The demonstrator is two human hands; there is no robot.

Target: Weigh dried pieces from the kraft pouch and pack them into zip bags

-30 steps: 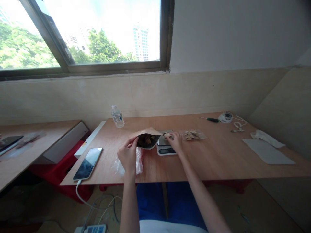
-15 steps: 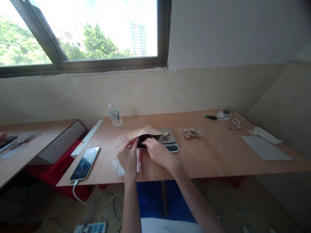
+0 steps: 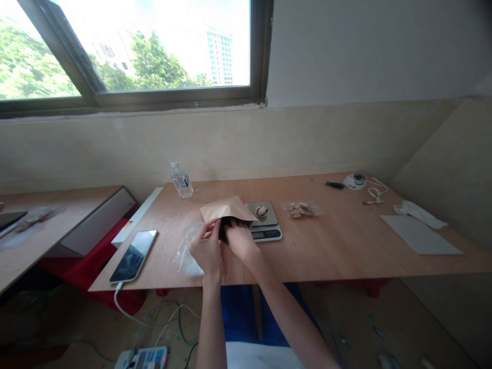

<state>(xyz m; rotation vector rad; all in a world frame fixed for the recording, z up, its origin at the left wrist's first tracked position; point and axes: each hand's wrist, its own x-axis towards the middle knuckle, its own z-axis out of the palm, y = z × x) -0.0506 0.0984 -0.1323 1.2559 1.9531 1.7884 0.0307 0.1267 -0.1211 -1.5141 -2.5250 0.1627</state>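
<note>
A brown paper bag [image 3: 226, 206] with a dark inside lies tilted over the table, its mouth toward me. My left hand [image 3: 206, 248] pinches the near edge of its opening. My right hand [image 3: 241, 241] reaches into the mouth; its fingers are hidden inside. Just right of the bag, a small digital scale [image 3: 268, 234] bears some pale pieces [image 3: 262, 211] on its plate. Clear plastic bags [image 3: 188, 259] lie beside and beneath my left hand. Further right is a clear bag of pale, flat pieces [image 3: 301, 209].
On the table [image 3: 330, 241] are a bottle [image 3: 182, 180], a charging phone [image 3: 134, 256], a green screwdriver [image 3: 334, 185], a white camera [image 3: 354, 181], a white sheet [image 3: 421, 234] and a white cloth [image 3: 421, 213]. A second table [image 3: 77, 205] stands at the left.
My right hand has gone deeper into the paper bag, and its fingers have disappeared inside. The scale's plate and display show more fully now. My left hand still pinches the bag's edge.
</note>
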